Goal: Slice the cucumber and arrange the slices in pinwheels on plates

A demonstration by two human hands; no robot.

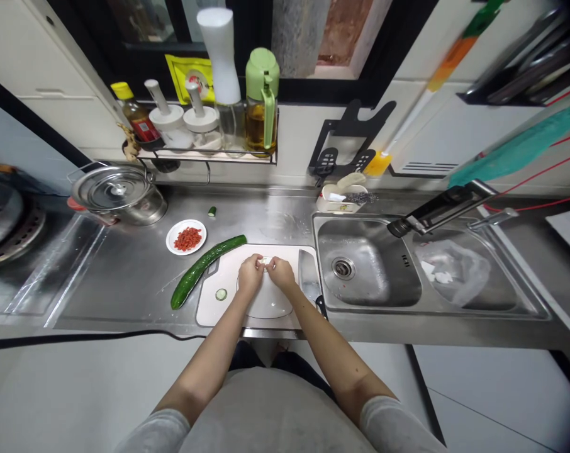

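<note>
My left hand (250, 274) and my right hand (280, 272) meet over the white cutting board (228, 302), fingers pinched together on a small pale piece (265, 260) that I cannot name for sure. A long green cucumber (206, 268) lies slanted across the board's left corner. One cucumber slice (221, 294) rests on the board to the left of my left hand. A cleaver (309, 277) lies along the board's right edge, beside my right wrist.
A white dish of red bits (186, 237) and a cucumber end (212, 211) sit behind the board. A lidded steel pot (117, 192) stands at the left by the stove. The double sink (374, 270) with faucet (436, 211) lies to the right. Bottles fill the wall shelf (209, 154).
</note>
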